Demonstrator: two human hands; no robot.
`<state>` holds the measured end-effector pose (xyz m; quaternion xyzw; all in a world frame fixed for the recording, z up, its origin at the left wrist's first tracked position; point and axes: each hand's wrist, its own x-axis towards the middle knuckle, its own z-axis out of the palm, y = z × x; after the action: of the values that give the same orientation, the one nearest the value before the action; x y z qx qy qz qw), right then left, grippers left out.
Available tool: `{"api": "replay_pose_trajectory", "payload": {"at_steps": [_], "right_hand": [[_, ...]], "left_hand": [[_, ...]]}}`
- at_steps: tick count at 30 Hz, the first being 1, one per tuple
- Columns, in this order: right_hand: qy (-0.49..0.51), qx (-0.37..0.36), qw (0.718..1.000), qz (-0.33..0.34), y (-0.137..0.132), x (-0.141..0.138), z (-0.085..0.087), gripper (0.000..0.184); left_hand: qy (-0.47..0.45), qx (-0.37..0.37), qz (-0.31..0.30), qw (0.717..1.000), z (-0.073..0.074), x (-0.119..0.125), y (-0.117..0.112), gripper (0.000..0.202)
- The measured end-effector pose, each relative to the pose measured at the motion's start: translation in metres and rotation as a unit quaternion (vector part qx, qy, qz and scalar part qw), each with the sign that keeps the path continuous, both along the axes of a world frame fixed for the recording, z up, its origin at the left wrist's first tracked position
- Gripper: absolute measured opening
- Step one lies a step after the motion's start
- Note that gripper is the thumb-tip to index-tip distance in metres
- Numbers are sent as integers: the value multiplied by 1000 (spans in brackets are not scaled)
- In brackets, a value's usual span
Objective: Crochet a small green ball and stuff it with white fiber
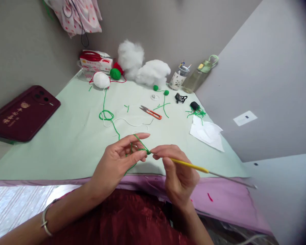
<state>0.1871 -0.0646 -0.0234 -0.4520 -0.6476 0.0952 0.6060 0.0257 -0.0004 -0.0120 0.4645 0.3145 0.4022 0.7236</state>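
Above the table's front edge, my left hand (117, 160) pinches a small piece of green crochet work (148, 152) between thumb and fingers. Green yarn (140, 141) runs taut over its raised index finger, and a strand leads back across the table to a loose coil (106, 115). My right hand (180, 170) is closed around a crochet hook (191, 165) with a yellow grip, its metal shaft pointing out to the right. The hook's tip meets the green work at my left fingertips; the exact stitch is too small to make out.
Orange thread snips (151, 112) lie mid-table among green yarn scraps. Behind are a white yarn ball (101, 80), a green yarn ball (115, 74), white stuffing (154, 72), a pen cup (179, 78) and a bottle (199, 75). A phone (24, 114) leans at left; crumpled paper (206, 132) lies right.
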Motion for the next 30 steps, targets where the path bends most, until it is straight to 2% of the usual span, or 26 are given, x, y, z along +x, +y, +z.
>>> {"api": "replay_pose_trajectory", "payload": {"at_steps": [2, 4, 6, 9, 12, 14, 17, 19, 21, 23, 24, 26, 28, 30], "right_hand": [[-97, 36, 994, -46, -1, -2, -6, 30], [-184, 81, 974, -105, -2, -4, -13, 35], [-184, 89, 971, -120, -1, -5, -16, 34], [9, 36, 997, -65, 4, -5, -13, 25], [194, -26, 980, 23, 12, -4, -6, 21], [226, -53, 971, 59, 15, -4, -4, 19], [172, -49, 983, 24, 12, -8, -7, 22], [75, -25, 996, -31, 8, -10, -10, 26], [-40, 16, 996, -83, 4, -11, -14, 32], [-81, 39, 990, -107, 2, -10, -14, 33], [-53, 34, 992, -107, 2, -9, -13, 31], [64, -3, 995, -80, 5, -7, -9, 25], [180, -39, 983, -28, 9, -5, -6, 22], [230, -58, 971, 17, 12, -5, -5, 20]], "left_hand": [[-19, -8, 10, 1000, 1, 1, -2, 36], [-52, -46, -5, 998, 3, 2, -3, 42], [-79, -112, -47, 989, 5, 1, -2, 45], [-102, -195, -84, 972, 7, -2, 1, 41], [-106, -184, -60, 975, 7, -3, 4, 38], [-96, -152, -54, 982, 6, -1, 3, 38], [-74, -119, -43, 989, 3, 2, 0, 38], [-70, -123, -38, 989, 2, 4, -2, 40], [-79, -153, -52, 984, 2, 5, -2, 41], [-98, -198, -76, 972, 3, 6, 0, 39], [-107, -218, -81, 967, 4, 5, 1, 37], [-121, -234, -70, 962, 4, 3, 4, 33], [-119, -214, -50, 968, 4, 2, 5, 31], [-95, -177, -45, 978, 4, 1, 5, 32]]}}
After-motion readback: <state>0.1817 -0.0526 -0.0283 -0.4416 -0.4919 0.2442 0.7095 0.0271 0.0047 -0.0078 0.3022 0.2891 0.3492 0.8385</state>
